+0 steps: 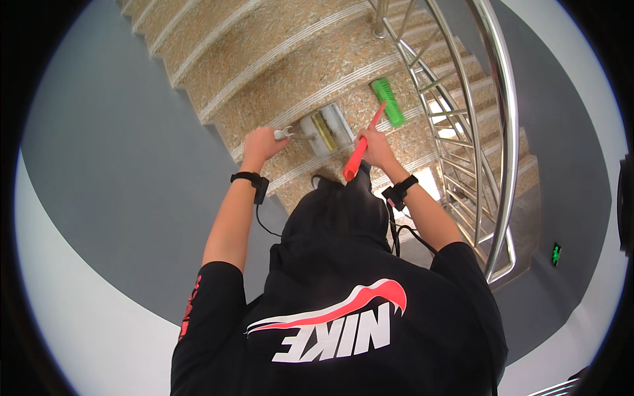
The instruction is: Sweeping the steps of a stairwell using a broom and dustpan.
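My left hand (264,144) grips the pale handle of a long-handled dustpan, whose grey, partly see-through pan (328,131) lies over a stair tread in front of my feet. A yellowish comb-like strip runs across the pan. My right hand (375,146) is closed round the red handle (357,157) of a broom. Its green head (389,101) rests on the step to the right of the pan, near the railing, apart from the pan. Whether the pan holds any dirt I cannot tell.
Speckled stone stairs (277,74) with pale ridged strips along their edges curve up ahead. A polished metal railing (510,99) runs along the right, its post foot standing on a step. A grey wall (124,123) borders the left side. Cables hang from both wrist straps.
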`<state>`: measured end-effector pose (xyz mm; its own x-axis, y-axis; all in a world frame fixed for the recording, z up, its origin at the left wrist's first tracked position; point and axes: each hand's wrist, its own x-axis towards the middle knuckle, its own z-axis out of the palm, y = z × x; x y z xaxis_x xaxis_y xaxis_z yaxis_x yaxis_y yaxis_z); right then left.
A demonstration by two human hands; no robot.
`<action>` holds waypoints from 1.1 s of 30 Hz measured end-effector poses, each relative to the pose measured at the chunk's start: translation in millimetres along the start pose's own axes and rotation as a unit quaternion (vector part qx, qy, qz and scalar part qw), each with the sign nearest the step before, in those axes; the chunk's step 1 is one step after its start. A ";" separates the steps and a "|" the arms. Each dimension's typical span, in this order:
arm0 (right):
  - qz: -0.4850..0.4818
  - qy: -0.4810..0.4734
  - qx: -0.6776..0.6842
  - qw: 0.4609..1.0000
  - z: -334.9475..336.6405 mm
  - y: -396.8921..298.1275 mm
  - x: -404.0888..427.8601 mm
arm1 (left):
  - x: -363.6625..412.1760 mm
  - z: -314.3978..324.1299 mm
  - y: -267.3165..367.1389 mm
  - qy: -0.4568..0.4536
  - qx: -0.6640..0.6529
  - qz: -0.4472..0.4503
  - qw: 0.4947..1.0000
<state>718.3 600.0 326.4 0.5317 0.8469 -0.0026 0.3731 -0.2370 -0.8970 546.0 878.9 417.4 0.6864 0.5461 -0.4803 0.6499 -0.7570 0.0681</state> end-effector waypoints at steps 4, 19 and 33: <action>0.033 -0.023 0.070 0.997 -6.9 -26.6 -2.5 | 0.3 6.8 -3.5 0.013 0.005 0.017 1.000; 0.115 0.052 0.030 0.991 -141.4 -19.3 0.1 | -10.7 11.0 -3.7 0.026 0.014 -0.006 1.000; -0.020 -0.048 -0.162 0.985 -27.2 27.6 14.4 | -10.0 0.3 6.7 0.009 0.001 -0.016 1.000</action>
<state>757.0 592.7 313.6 0.4431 0.8961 -0.0258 0.6241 -0.3290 -0.7087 543.4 868.3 422.4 0.6713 0.5754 -0.4672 0.6705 -0.7401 0.0517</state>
